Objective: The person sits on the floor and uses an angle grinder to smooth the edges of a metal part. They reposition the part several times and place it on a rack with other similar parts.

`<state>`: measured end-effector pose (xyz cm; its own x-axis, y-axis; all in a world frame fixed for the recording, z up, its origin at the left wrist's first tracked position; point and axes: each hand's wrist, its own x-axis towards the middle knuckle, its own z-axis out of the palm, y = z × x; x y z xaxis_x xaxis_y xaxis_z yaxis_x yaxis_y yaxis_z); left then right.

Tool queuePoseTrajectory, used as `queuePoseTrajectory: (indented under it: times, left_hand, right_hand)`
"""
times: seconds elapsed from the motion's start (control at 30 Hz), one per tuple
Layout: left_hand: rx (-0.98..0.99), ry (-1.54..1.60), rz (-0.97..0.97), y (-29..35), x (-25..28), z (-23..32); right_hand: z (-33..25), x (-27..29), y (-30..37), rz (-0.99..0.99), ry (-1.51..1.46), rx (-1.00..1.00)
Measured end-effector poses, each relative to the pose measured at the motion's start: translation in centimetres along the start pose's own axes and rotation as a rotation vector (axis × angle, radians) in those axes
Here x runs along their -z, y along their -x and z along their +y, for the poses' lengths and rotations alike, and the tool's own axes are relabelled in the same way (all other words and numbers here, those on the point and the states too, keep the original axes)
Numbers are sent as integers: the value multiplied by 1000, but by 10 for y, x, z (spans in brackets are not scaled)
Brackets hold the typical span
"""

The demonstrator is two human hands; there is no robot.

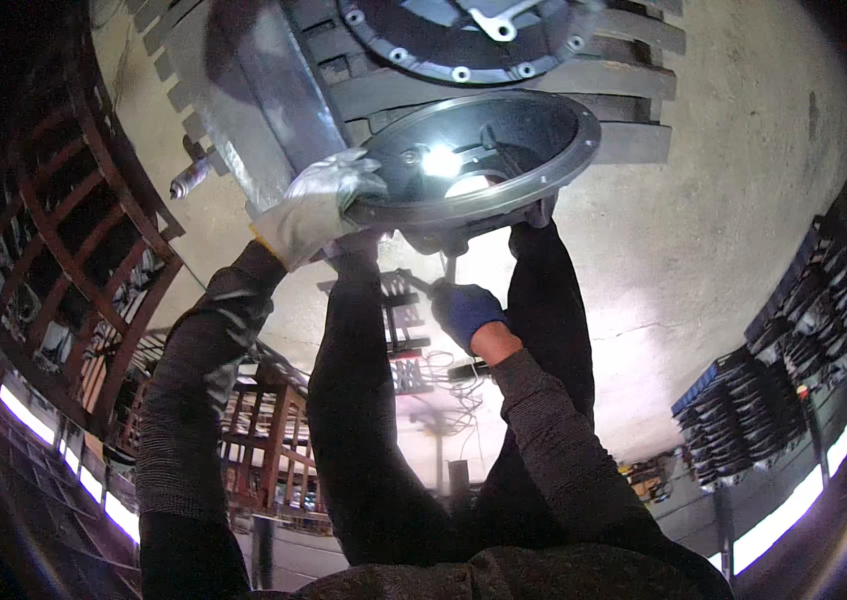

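My feed dim overall, corners black from fisheye vignette. Hard white glare inside round metal housing (484, 150), detail there blown out. Concrete floor (724, 230) washed pale. Bright strips along lower rim. Straight edges bend near border; rack (74, 250) dark, soft.

On my left hand (319, 205) I see a pale grey-white work glove with a yellowish cuff; my right hand (466, 312) wears a dark blue glove. Both sleeves (199, 400) are dark grey with a fine ribbed knit, and my trousers (364, 430) look black. The round metal housing (489, 160) is silvery grey at its rim, darker inside. The cover plate (444, 40) is dark grey with bright bolt heads. The wooden frames (74, 230) show reddish brown, the concrete floor (724, 220) pale beige.
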<state>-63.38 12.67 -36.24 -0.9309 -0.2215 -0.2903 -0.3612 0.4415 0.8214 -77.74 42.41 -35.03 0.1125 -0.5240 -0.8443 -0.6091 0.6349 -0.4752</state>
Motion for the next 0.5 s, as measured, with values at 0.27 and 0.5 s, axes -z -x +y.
queuePoseTrajectory:
  times: [0.27,0.5]
  left_hand:
    - [-193,-147,183,-59,-22,87]
    - [125,-190,-275,-78,21,92]
  right_hand:
    - [5,20,0,96,-105,36]
    - [11,37,2,39,-208,-4]
